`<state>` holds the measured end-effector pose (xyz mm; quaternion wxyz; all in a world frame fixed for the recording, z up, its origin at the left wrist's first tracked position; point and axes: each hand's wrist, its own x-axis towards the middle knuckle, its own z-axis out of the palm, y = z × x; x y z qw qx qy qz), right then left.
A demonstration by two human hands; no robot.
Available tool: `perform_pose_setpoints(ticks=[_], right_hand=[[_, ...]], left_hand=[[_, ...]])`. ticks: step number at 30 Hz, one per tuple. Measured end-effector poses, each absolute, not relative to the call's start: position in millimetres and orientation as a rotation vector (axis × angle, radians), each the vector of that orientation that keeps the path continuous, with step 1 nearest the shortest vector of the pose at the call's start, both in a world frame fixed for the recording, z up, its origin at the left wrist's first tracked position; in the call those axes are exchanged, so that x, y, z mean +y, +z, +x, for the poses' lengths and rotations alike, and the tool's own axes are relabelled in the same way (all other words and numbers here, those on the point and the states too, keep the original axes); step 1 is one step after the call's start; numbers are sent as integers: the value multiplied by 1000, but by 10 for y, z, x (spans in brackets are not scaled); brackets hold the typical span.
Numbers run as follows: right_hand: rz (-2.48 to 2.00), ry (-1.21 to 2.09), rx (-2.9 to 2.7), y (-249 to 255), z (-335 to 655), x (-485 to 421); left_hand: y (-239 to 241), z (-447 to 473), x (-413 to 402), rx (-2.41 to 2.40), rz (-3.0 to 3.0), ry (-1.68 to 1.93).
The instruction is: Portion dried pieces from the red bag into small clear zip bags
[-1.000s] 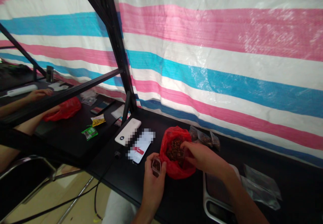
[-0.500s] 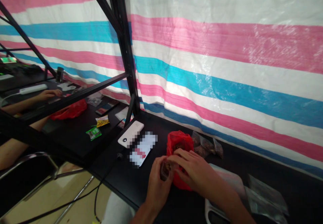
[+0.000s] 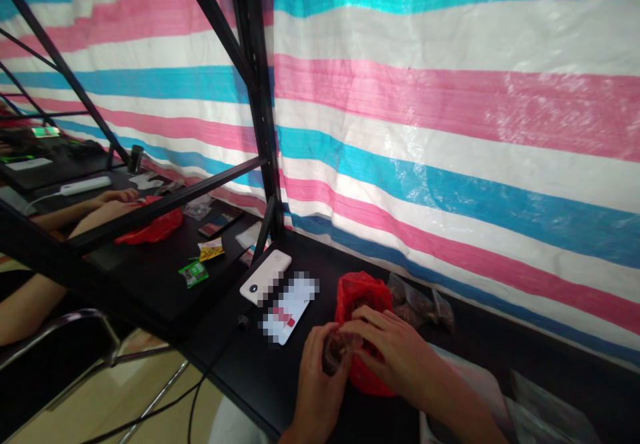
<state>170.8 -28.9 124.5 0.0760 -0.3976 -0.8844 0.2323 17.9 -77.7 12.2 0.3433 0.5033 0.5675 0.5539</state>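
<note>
My left hand (image 3: 320,384) is curled around a small clear plastic bag (image 3: 334,353) with brownish bits inside. The fingertips of my right hand (image 3: 387,344) are bent onto the rim of that same bag, from above and to the right. Under and behind my hands stands a red plastic bag (image 3: 357,289), its mouth open, with dark brown contents partly hidden by my right fingers. Just behind it lie several filled clear bags (image 3: 413,304). Below my right forearm is a whitish scale-like device (image 3: 470,377), mostly covered.
Flat clear bags (image 3: 545,404) lie at the right. A white power bank (image 3: 265,276) and a phone (image 3: 293,314) are to the left, near a black cable (image 3: 220,357). Beyond the black metal frame (image 3: 260,117), another person's arms (image 3: 105,214) reach over a red bag (image 3: 157,223).
The view has tilted up slightly, so everything sits lower and further right. My hands keep nearly the same grip on the small bag. The other person's arm has shifted.
</note>
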Motion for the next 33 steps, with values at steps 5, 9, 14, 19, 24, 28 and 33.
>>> perform_pose_setpoints(ticks=[5,9,14,19,24,28,33], right_hand=[[-1160,704,-2617,1303,1746,-281],[-1207,685,-2609,1351,1760,-288],[-1179,605,-2661,1368,1757,-301],[-1184,631,-2604,1382,1761,-314],[-1204,724,-2538,1437,1844,-253],[-1317,697,-2502,1391,1980,-140],[-1309,623,-2483,1357,1927,-184]], left_hand=[[148,167,-788,1554,1443,1456],[145,166,-792,1576,1497,1454],[159,184,-792,1565,1517,1467],[186,190,-791,1597,1433,1468],[183,178,-810,1600,1371,1490],[156,137,-827,1673,1450,1640],[201,110,-764,1690,1602,1797]])
